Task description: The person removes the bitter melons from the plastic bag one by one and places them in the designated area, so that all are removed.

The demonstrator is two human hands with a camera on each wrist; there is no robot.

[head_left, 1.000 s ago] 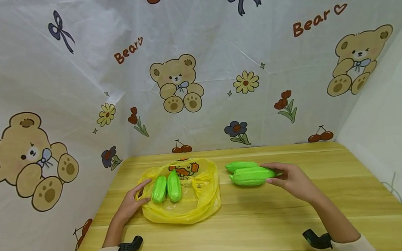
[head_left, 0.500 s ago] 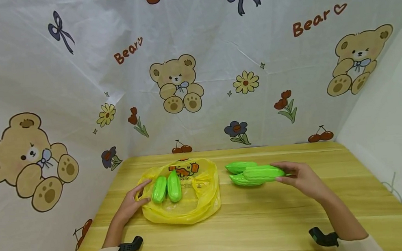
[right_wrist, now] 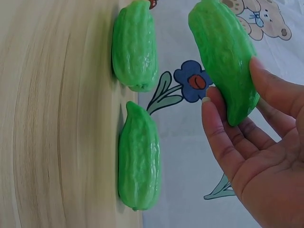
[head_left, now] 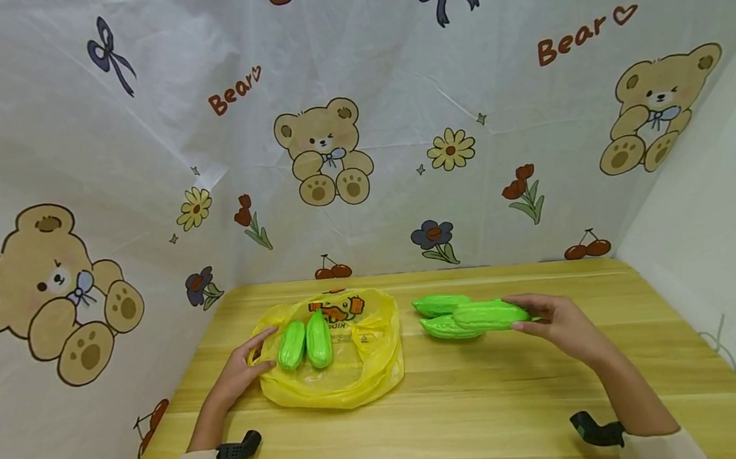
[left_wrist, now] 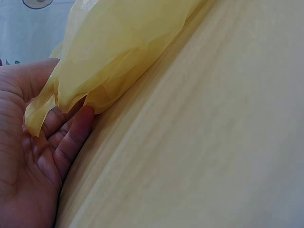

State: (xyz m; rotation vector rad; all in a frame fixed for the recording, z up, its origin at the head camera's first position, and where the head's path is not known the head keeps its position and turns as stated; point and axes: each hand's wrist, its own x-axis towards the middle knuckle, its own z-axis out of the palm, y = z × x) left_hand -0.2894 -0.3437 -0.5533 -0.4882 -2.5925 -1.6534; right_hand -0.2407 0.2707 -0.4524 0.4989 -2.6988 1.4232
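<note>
Wooden table (head_left: 430,432) bearing yellow bag (head_left: 352,396), two green gourds (head_left: 440,304)

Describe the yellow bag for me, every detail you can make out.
The yellow bag looks like thin, crinkled, translucent plastic, with an orange-and-black print near its far edge. It lies slumped on the wood-grain table, its wide mouth open upward and its rim loosely folded. Two green gourds lie side by side inside, toward its left. The left hand holds its left edge, thumb and fingers around the plastic.
</note>
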